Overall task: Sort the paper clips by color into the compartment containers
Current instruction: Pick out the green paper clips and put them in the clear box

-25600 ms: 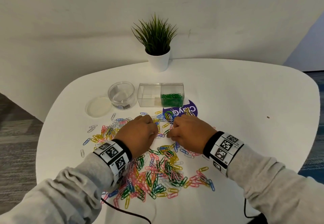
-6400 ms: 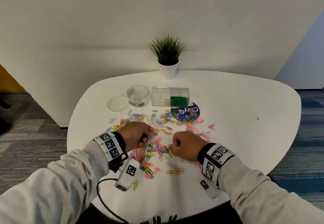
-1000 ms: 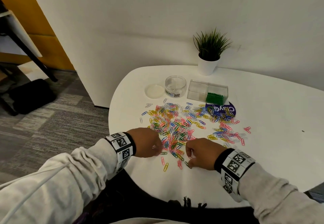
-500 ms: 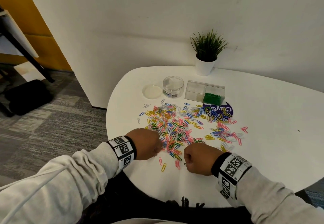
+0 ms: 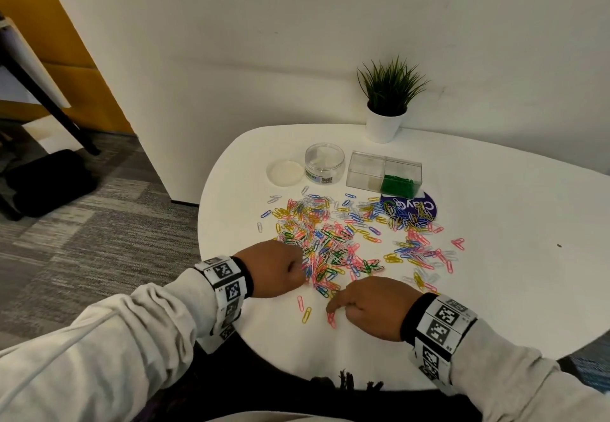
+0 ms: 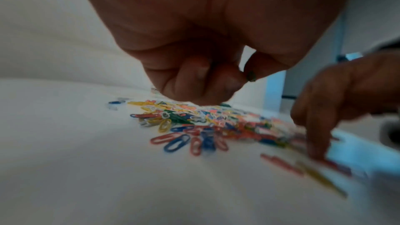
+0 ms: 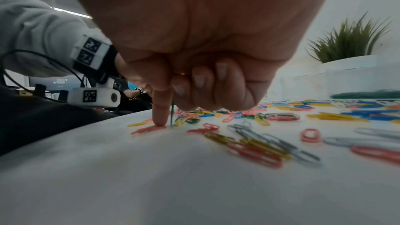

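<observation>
Since half a second ago, right hand (image 5: 369,306) extends its index finger onto a pink clip (image 5: 331,319), other fingers curled around a green clip (image 7: 172,114). Left hand (image 5: 275,268) stays fisted beside glossy scattered paper clips (image 5: 333,240); contents unclear.

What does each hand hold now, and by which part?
Right hand: a green paper clip, gripped by its upper end inside the curled fingers; the lower end hangs out. Left hand: something dark green at the thumb, too blurred to tell.
</observation>
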Demonstrator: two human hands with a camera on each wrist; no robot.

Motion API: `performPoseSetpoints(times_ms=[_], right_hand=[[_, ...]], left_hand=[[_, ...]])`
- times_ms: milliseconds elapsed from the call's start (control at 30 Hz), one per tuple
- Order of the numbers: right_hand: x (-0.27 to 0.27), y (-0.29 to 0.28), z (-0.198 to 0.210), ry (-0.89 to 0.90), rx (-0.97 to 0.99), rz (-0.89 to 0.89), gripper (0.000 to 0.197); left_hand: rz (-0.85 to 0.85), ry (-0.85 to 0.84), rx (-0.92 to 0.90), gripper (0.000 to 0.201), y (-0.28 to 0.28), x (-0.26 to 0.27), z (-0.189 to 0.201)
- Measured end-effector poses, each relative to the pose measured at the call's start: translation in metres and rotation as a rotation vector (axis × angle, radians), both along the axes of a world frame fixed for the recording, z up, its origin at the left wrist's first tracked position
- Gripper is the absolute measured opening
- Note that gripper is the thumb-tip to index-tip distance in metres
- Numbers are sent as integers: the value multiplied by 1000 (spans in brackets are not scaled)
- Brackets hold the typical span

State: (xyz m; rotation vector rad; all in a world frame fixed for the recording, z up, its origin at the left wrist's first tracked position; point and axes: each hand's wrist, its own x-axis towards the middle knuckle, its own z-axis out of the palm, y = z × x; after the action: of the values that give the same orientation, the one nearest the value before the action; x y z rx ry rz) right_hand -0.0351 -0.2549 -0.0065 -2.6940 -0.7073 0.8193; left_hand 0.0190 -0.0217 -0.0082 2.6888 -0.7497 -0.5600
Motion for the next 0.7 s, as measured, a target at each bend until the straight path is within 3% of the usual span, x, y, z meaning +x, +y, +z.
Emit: performPoseSetpoints(times_ms=[133,200,267,533,700], right_hand=[[3,-6,-2,-53,19,-47,43],[5,-10,-4,-93,9,-61,43],[5,-11,-5,-130,6,-67,41],[5,-13,-12,-283,-60,-32,29],[7,-10,-19,-254,-54,-52,21]], left_hand=[[125,179,-166,14,-2,-1,7],[98,225,-168,11,-3,-3,6],[15,207,-115,26,-4,-2,5],[-244,86,133,38,-16,-12,7],[-240,-20,261,32,-16,-10,2]])
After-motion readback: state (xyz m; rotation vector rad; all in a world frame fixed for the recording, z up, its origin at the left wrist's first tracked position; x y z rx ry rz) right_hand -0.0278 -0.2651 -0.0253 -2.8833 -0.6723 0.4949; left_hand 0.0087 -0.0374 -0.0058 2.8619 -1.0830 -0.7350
